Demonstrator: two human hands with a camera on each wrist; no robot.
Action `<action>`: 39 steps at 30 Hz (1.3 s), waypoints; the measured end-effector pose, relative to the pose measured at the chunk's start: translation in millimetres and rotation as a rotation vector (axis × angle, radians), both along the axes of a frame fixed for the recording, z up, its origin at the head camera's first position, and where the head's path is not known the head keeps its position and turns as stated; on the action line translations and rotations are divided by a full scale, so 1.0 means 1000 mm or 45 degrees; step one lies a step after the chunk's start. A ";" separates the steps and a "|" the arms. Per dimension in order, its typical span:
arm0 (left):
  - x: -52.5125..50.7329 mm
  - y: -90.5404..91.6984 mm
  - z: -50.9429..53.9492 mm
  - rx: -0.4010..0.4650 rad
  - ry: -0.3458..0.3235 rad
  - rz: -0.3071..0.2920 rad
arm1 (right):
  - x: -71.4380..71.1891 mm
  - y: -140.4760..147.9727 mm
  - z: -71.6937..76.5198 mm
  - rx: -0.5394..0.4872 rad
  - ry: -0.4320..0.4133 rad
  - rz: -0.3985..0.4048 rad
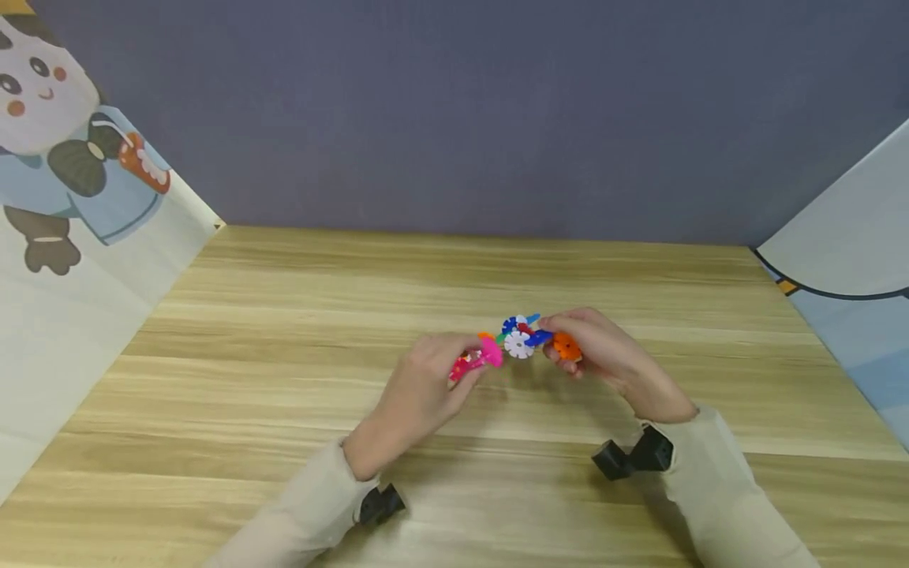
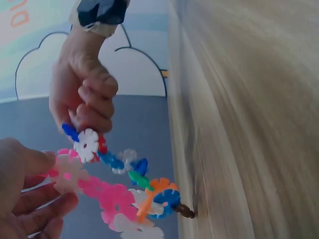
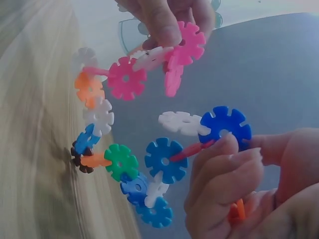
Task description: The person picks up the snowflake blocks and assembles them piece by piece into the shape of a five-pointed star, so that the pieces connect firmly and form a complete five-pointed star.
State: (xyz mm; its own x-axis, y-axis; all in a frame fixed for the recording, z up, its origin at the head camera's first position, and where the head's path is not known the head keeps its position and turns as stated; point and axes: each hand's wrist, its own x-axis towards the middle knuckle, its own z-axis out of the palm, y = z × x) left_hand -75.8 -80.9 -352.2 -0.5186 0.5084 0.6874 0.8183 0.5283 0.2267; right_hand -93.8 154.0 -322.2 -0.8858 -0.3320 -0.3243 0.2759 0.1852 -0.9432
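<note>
Between the two hands hangs a curved chain of slotted, flower-shaped plastic discs in several colours. My left hand [image 1: 426,379] pinches its pink end, where a pink disc [image 3: 189,44] shows in the right wrist view. At the other end my right hand [image 1: 604,347] grips a dark blue disc [image 3: 227,124], with a white disc [image 3: 182,123] joined to it. An orange disc [image 1: 567,346] sits within the right fingers; whether it is joined to anything, I cannot tell. Lowest in the chain, a brown disc [image 2: 185,211] hangs close to the tabletop; contact is unclear.
Under both hands lies a wood-grain table [image 1: 284,315]. A dark grey-blue panel [image 1: 469,118] rises along its far edge. Printed white panels stand at the sides, the left one with a cartoon figure [image 1: 57,118]. Each wrist wears a small black camera [image 1: 632,454].
</note>
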 end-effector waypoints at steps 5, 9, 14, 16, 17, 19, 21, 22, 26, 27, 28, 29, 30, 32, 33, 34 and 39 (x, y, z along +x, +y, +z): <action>-0.007 -0.005 0.000 0.140 -0.038 -0.046 | 0.000 0.002 0.001 -0.003 0.004 0.019; -0.013 -0.008 -0.002 0.247 -0.024 -0.034 | 0.000 0.002 0.000 0.014 0.017 0.024; -0.020 -0.010 -0.002 0.378 -0.022 -0.049 | 0.002 0.002 0.003 0.112 0.087 -0.007; -0.023 -0.011 -0.001 0.416 -0.043 -0.060 | 0.005 0.002 0.006 0.167 0.151 -0.011; -0.024 -0.012 -0.001 0.432 -0.056 -0.061 | 0.006 0.002 0.007 0.194 0.193 -0.006; -0.025 -0.013 0.001 0.460 -0.085 -0.062 | 0.009 0.002 0.010 0.236 0.296 0.010; -0.025 -0.014 0.002 0.481 -0.103 -0.051 | 0.012 0.000 0.013 0.264 0.402 0.024; -0.025 -0.014 0.002 0.492 -0.112 -0.050 | 0.014 -0.002 0.015 0.283 0.460 0.019; -0.026 -0.015 0.003 0.524 -0.143 -0.045 | 0.019 -0.009 0.022 0.391 0.673 -0.077; -0.026 -0.015 0.003 0.530 -0.150 -0.041 | 0.020 -0.011 0.024 0.421 0.714 -0.115; -0.027 -0.015 0.003 0.538 -0.157 -0.034 | 0.022 -0.013 0.026 0.447 0.747 -0.150; -0.026 -0.015 0.004 0.545 -0.164 -0.026 | 0.024 -0.015 0.028 0.466 0.777 -0.183; -0.027 -0.015 0.004 0.553 -0.169 -0.014 | 0.025 -0.018 0.030 0.479 0.813 -0.209; -0.026 -0.015 0.005 0.572 -0.195 0.009 | 0.028 -0.025 0.034 0.478 0.879 -0.255; -0.026 -0.015 0.006 0.580 -0.211 0.022 | 0.030 -0.028 0.035 0.473 0.919 -0.275; -0.026 -0.015 0.006 0.590 -0.230 0.032 | 0.030 -0.032 0.037 0.459 0.959 -0.295; -0.025 -0.014 0.008 0.637 -0.327 0.073 | 0.028 -0.048 0.037 0.453 1.120 -0.300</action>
State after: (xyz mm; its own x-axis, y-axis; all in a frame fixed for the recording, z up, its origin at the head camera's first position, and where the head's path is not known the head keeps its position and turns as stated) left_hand -100.6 -94.6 -344.0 -0.7183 0.1189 0.6855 0.6769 0.3470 0.6491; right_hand -65.8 105.7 -284.9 -0.8907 -0.1262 0.4368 -0.4329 0.5292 -0.7298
